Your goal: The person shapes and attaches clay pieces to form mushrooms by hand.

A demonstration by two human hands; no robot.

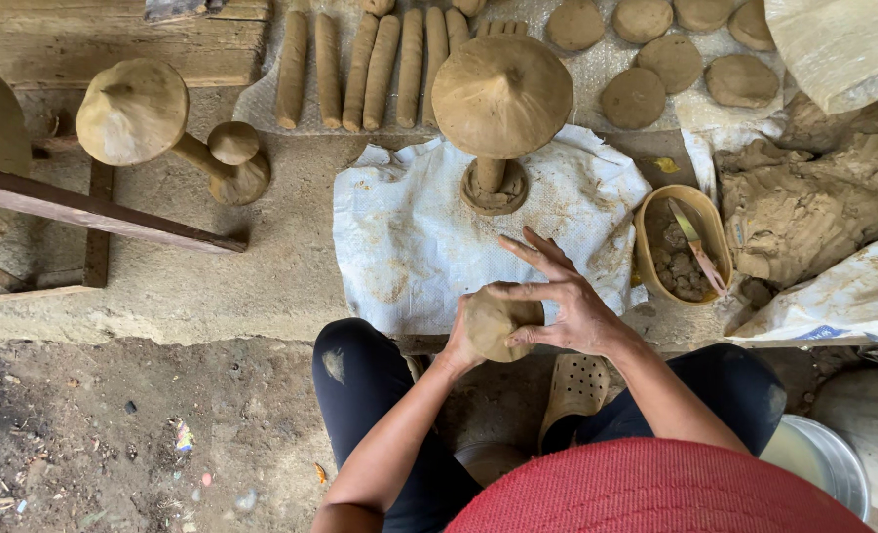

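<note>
A rounded lump of brown clay (495, 323) rests in my left hand (457, 345), which cups it from below and behind. My right hand (567, 301) lies against the lump's right side with its fingers spread, thumb pressed on the clay. Both hands hover over the near edge of a white woven sack cloth (409, 237) spread on the low platform. On that cloth, just beyond my hands, stands a clay mushroom (502, 97) with a wide cap on a short stem and round base.
Several clay rolls (380, 64) and flat clay discs (656, 59) lie at the back. Two more clay mushrooms (148, 123) lie tipped at left. An oval bowl (681, 242) with a knife sits right, beside a raw clay heap (814, 197). A metal bucket (834, 464) stands near my knee.
</note>
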